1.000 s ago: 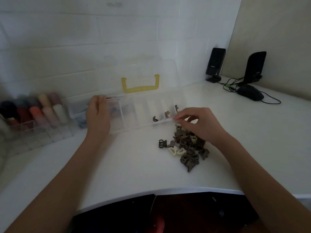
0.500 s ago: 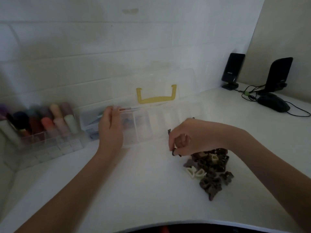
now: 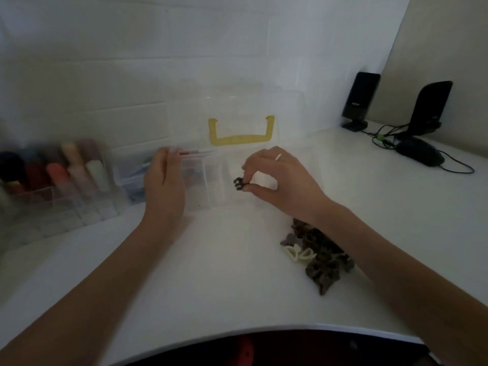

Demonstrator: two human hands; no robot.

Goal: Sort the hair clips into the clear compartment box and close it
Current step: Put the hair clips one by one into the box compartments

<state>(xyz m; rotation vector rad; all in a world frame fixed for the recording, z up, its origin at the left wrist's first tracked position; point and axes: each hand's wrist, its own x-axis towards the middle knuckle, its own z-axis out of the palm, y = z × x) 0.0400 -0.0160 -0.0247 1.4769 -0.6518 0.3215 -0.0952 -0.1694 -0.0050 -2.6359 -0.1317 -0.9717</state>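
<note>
While the right hand (image 3: 277,178) pinches a small dark hair clip (image 3: 238,184) between thumb and fingertips, it holds that clip over the middle compartments of the clear compartment box (image 3: 211,180), and a pale ring shows on one finger. Left of it, the left hand (image 3: 163,180) rests on the box, fingers laid straight and relaxed over the box's left compartments, gripping nothing that can be seen. Behind the box's tray its clear lid (image 3: 237,109) stands open against the wall, with one yellow handle (image 3: 241,132) on it.

Nearer than the box and to its right lies one pile of hair clips (image 3: 317,254), partly hidden by the right forearm; most are brown or dark, and two are cream. An exact count of the brown ones cannot be made out.

Left of the box stands a clear organizer (image 3: 52,196) holding blurred coloured rolls, red, orange, pink and cream among them. Well to the right of the box are two black speakers (image 3: 360,99), a black computer mouse (image 3: 420,153) and their cables.

Everything sits on a white desk (image 3: 224,286) with a rounded near edge, set in a corner against a white brick-pattern wall (image 3: 132,62); the light is dim.
</note>
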